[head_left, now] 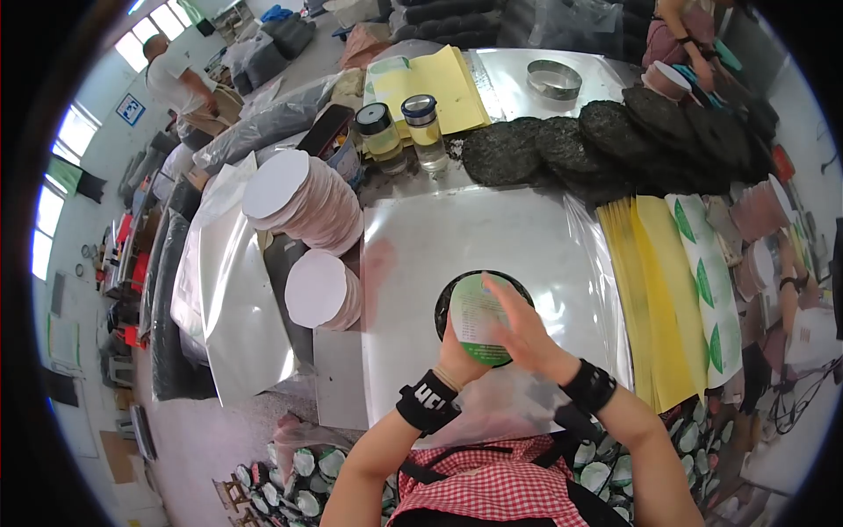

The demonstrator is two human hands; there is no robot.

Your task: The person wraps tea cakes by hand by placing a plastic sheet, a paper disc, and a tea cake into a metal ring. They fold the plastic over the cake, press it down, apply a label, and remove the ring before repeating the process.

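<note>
A round green and white printed label (479, 327) is between my hands, above a dark round piece (446, 303) on the shiny metal sheet (492, 228). My left hand (458, 358) holds the label at its lower left edge, with part of its fingers hidden. My right hand (529, 338) is at the label's right side, fingers stretched out and slightly blurred. Stacks of white paper discs (303, 198) (320, 290) stand left of the sheet. Right of it lie yellow strips (659, 299) and a strip with green leaf prints (705, 281).
Dark flat discs (606, 140) line the sheet's far edge. Two lidded jars (379, 139) (426, 132) and a metal ring (554, 79) stand behind. One person (180, 83) stands far left; another person's arm (694, 53) shows at the upper right.
</note>
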